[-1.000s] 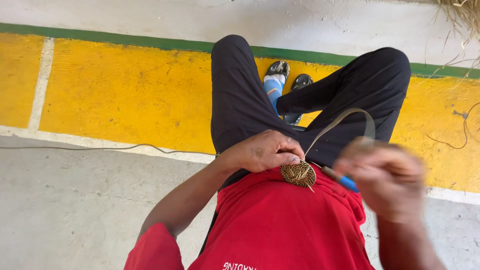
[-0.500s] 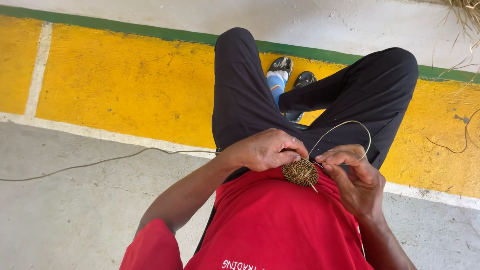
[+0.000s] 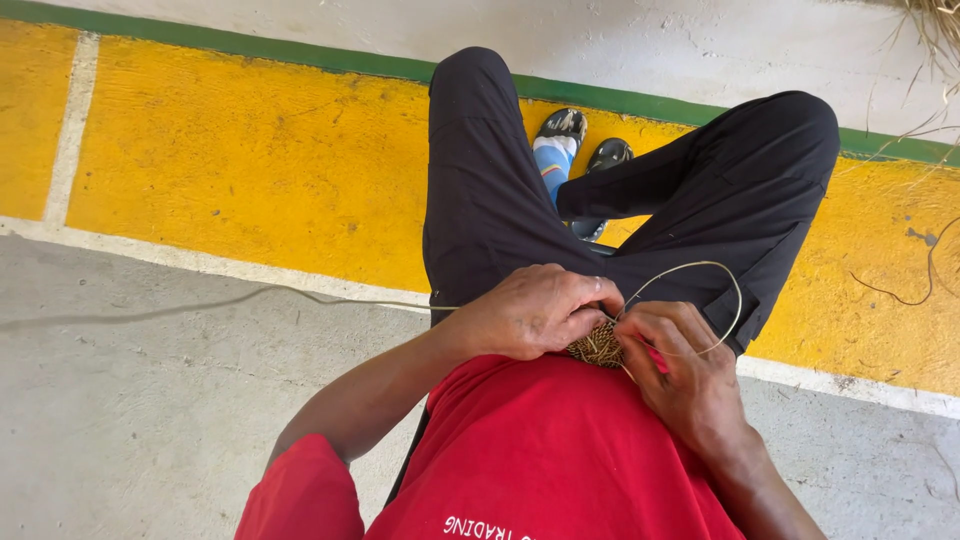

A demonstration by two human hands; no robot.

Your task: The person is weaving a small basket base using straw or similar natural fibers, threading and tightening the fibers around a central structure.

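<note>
A small round woven disc of brown fibre (image 3: 597, 346) rests against my red shirt, just above my lap. My left hand (image 3: 535, 310) pinches its upper edge with closed fingers. My right hand (image 3: 682, 368) is closed beside the disc, holding a pale strand (image 3: 722, 283) that loops up over my thigh and back down to the disc. Something small and red shows between my right fingers; I cannot tell what it is. Part of the disc is hidden under both hands.
I sit with legs crossed in dark trousers (image 3: 500, 200), shoes (image 3: 565, 140) pointing at a yellow painted floor band (image 3: 250, 170) with a green stripe (image 3: 300, 50). A long thin strand (image 3: 200, 305) trails left over grey concrete. Dry straw (image 3: 935, 30) lies at top right.
My right hand has come in from a raised, blurred position to the disc's right edge, and the strand's loop has shrunk. My left hand stays on the disc.
</note>
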